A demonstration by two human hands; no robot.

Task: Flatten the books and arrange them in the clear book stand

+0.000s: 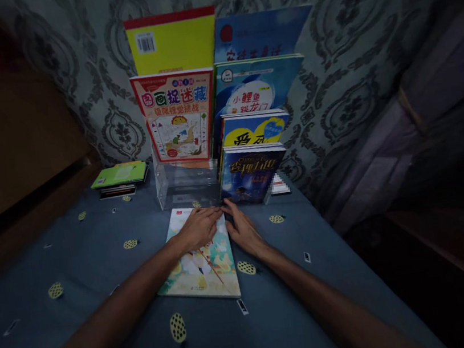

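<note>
In the rack, the left picture book [179, 118] carries the large title 图画捉迷藏. Behind it, the far yellow book [173, 44] shows a barcode [146, 43], its digits too small to read. To the right, the blue book [252, 87] reads 小鲤鱼跳龙门. The near dark book [249, 174] has gold letters that seem to read 查理九世. The flat book [202, 270] bears a small red mark, unreadable.

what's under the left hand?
A picture book, flat on the blue cloth. The left hand rests on its upper right part, hiding the cover there; the right hand sits at the book's right edge. What lies beneath the book cannot be seen.
</note>
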